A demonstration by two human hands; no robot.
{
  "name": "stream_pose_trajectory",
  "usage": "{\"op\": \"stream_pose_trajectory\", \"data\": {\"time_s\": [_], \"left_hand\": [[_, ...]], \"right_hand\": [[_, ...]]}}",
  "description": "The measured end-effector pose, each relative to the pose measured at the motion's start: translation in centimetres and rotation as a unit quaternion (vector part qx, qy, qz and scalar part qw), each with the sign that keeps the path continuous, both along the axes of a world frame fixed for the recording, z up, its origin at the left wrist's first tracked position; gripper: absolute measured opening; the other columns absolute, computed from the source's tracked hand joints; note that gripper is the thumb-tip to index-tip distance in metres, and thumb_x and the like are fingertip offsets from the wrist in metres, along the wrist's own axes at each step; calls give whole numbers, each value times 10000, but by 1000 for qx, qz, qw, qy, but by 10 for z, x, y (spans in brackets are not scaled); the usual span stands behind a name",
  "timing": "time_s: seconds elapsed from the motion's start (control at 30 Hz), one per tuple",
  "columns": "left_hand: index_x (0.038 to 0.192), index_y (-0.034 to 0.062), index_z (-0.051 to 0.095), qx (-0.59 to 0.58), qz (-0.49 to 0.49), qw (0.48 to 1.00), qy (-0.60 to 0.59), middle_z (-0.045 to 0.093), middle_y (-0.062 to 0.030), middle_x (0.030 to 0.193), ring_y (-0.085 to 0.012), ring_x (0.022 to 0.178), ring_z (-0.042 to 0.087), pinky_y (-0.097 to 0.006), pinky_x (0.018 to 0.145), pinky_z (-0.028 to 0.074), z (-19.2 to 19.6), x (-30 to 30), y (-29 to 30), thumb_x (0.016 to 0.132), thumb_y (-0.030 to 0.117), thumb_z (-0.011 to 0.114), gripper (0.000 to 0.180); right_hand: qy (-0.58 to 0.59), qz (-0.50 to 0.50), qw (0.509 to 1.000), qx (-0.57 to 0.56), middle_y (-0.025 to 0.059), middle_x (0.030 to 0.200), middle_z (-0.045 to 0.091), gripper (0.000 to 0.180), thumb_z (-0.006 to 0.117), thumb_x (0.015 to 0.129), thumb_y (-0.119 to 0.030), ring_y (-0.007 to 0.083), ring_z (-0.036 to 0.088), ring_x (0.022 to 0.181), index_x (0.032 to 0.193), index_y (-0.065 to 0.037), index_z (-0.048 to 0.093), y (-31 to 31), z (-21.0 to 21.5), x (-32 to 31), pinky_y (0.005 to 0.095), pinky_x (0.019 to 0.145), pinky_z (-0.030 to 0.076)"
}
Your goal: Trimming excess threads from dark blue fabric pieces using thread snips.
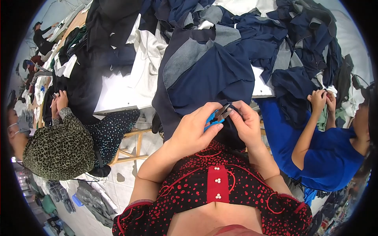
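Note:
My left hand [189, 125] is closed around a pair of thread snips [213, 124] with blue handles, their dark blades pointing towards my right hand. My right hand [247, 122] pinches the edge of a navy garment [210, 78] just beside the blade tips. Whether the blades touch the cloth or a thread, I cannot tell. The garment spreads from my lap up over the table edge, its lighter grey-blue inner side folded outward at the upper left.
Heaped navy pieces [260, 35] cover the table beyond, with white cloth [147, 59] and black cloth [106, 31] to the left. The white tabletop [116, 92] shows between them. Close by sit a person in leopard print [59, 145] at left and another in blue [327, 161] at right.

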State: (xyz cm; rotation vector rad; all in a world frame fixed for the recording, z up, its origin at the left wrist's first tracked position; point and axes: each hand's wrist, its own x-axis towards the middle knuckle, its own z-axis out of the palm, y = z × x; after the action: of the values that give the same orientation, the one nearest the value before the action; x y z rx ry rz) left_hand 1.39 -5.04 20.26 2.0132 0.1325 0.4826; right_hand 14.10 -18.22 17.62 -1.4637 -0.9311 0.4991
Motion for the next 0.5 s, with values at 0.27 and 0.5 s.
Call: {"op": "stream_pose_trajectory", "data": {"time_s": [0.27, 0.5], "left_hand": [[1091, 41, 478, -6, -16, 1000, 10, 561, -139, 926, -337, 810, 576, -361, 684, 459, -3, 3, 2, 802, 77, 595, 313], [1179, 8, 463, -426, -145, 890, 73, 579, -80, 981, -108, 774, 535, -227, 669, 435, -16, 2, 16, 860, 109, 571, 352]], "right_hand": [[-104, -47, 993, -34, 75, 708, 602, 91, 551, 873, -62, 91, 542, 630, 916, 11, 583, -1, 3, -1, 226, 595, 432], [-116, -26, 991, -52, 95, 696, 604, 87, 557, 868, -68, 110, 547, 593, 902, 7, 585, -3, 6, 2, 236, 564, 427]]}}
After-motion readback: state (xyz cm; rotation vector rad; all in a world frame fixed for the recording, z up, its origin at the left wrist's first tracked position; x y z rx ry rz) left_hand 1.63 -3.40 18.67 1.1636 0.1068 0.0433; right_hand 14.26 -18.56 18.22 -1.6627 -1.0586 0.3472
